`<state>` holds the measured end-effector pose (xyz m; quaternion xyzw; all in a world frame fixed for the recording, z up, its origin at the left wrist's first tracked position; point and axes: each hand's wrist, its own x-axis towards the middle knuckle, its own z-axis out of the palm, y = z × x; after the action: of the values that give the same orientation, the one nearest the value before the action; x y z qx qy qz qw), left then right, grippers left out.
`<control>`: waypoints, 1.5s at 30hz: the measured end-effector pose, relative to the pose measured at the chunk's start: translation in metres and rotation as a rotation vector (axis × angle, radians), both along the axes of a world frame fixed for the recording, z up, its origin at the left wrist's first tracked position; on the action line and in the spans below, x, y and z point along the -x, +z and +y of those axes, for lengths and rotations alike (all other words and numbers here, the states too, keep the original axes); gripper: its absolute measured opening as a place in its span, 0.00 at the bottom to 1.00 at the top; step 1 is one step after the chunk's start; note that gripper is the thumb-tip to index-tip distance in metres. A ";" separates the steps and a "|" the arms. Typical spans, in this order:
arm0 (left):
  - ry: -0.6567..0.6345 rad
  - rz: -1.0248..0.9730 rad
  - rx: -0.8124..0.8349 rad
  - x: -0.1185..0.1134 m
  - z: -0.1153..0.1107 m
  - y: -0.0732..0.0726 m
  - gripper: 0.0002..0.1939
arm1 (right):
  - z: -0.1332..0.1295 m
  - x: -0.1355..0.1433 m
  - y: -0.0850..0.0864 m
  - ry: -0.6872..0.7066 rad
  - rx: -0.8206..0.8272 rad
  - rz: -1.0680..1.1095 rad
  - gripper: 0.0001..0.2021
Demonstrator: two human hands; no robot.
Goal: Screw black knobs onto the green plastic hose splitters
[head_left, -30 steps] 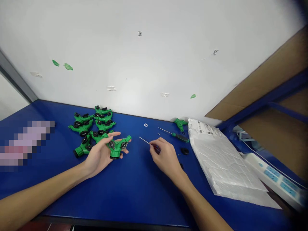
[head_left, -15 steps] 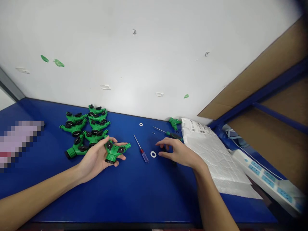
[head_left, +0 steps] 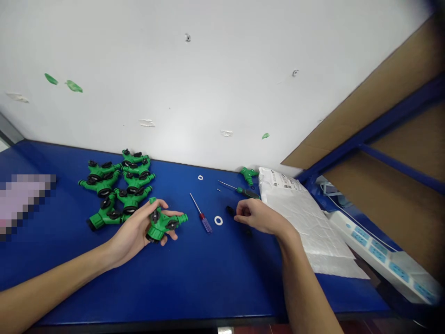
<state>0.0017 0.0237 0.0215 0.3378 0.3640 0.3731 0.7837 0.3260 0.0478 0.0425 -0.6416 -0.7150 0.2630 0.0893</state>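
Note:
A green Y-shaped hose splitter (head_left: pixel 162 223) with black knobs rests in my left hand (head_left: pixel 134 234), the thumb over its back and the fingers beneath. My right hand (head_left: pixel 259 215) is low over the blue table, thumb and forefinger curled close together; whatever is between them is too small to make out. Beside those fingertips lies a small black part (head_left: pixel 230 210), and another black part (head_left: pixel 247 232) is under the hand. A white ring (head_left: pixel 218 221) and a purple-handled screwdriver (head_left: pixel 205 222) lie between my hands.
Several green splitters (head_left: pixel 130 197) stand grouped at the left. Farther back are a small white washer (head_left: pixel 200 177), a green-and-black screwdriver (head_left: pixel 247 193) and a green splitter body (head_left: pixel 249 175). A white padded envelope (head_left: pixel 302 213) and a power strip (head_left: pixel 378 255) lie at the right.
My right hand's fingers have drawn together, and a black part now shows beside them. The splitter in my left hand has tilted slightly. The whole view has shifted a little.

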 end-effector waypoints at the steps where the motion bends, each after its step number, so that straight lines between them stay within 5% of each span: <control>1: -0.020 0.024 -0.039 -0.001 -0.001 -0.001 0.14 | -0.001 0.001 0.003 -0.004 -0.002 0.043 0.07; 7: -0.276 0.273 -0.296 -0.004 -0.012 -0.010 0.23 | -0.015 0.061 0.007 -0.041 0.000 0.811 0.15; 11: -0.380 0.437 -0.421 -0.004 -0.021 -0.008 0.29 | -0.029 0.111 -0.006 0.103 0.137 0.989 0.14; 17: -0.371 0.551 -0.495 -0.004 -0.023 -0.005 0.31 | -0.033 0.117 -0.014 0.168 0.192 1.027 0.12; 26: -0.380 0.471 -0.419 -0.003 -0.021 -0.007 0.31 | -0.035 0.121 -0.017 0.187 0.132 1.083 0.08; 32: -0.422 0.489 -0.484 -0.004 -0.023 -0.001 0.33 | -0.033 0.120 -0.019 0.101 0.241 1.073 0.13; 45: -0.437 0.599 -0.507 -0.004 -0.021 -0.007 0.30 | -0.049 0.129 -0.009 0.163 0.019 0.895 0.09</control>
<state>0.0056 0.0028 0.0148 0.6812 0.3921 0.1618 0.5967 0.1969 -0.0009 0.0338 -0.4073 -0.6515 0.5273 0.3628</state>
